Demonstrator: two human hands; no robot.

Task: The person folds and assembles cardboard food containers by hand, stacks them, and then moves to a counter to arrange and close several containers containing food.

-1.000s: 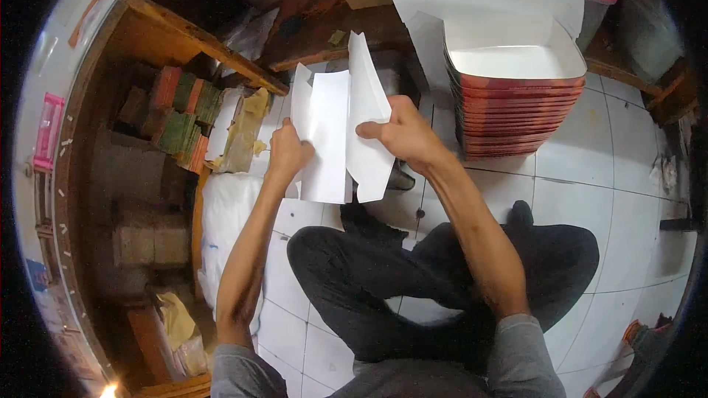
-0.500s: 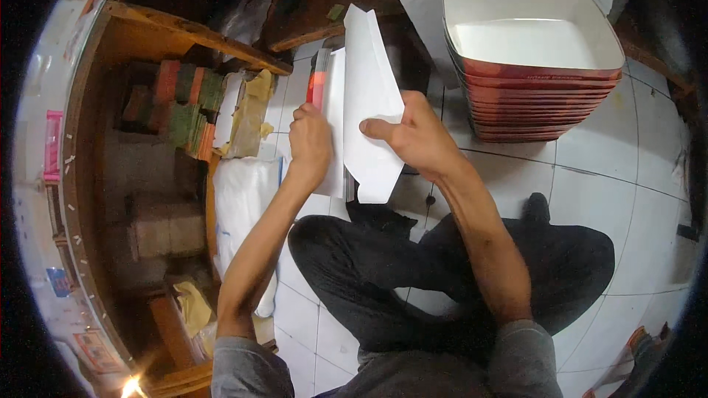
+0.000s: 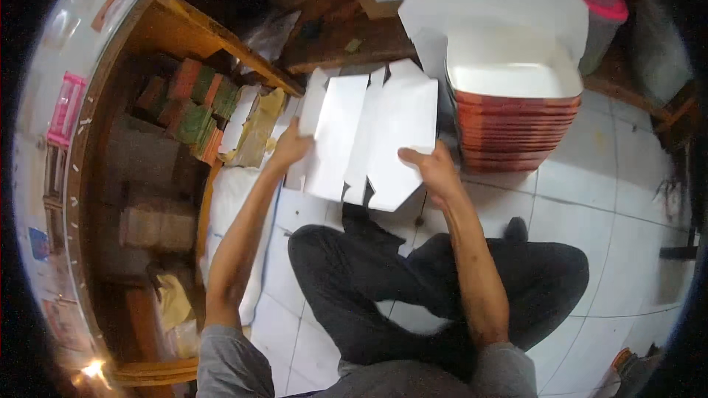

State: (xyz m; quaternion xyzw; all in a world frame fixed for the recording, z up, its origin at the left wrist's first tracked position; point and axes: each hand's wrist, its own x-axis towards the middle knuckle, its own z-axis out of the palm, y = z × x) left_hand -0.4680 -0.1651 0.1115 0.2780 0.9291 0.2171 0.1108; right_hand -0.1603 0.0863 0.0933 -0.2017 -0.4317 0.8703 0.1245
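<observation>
A cardboard box blank [image 3: 341, 125], white on the side facing me, is spread open in front of my knees, with creased panels and notched flaps. My left hand [image 3: 293, 147] is closed on its left edge, slightly blurred. On the right panel lies the thumb of my right hand [image 3: 435, 171], its other fingers tucked behind the board. Just to the right stands a tall stack of nested red boxes [image 3: 516, 129] with white insides; the top one has its white lid raised.
Left of me is a wooden shelf [image 3: 210, 29] holding bundles of red and green cartons [image 3: 195, 99]. A white sack [image 3: 234, 210] lies beside it. Behind the stack stands a tub with a pink rim [image 3: 611, 11]. White floor tiles [image 3: 590, 250] surround my crossed legs.
The folded blank has been opened out flatter, its right panel swung away to the right. My hands have moved farther apart. The view has shifted a little.
</observation>
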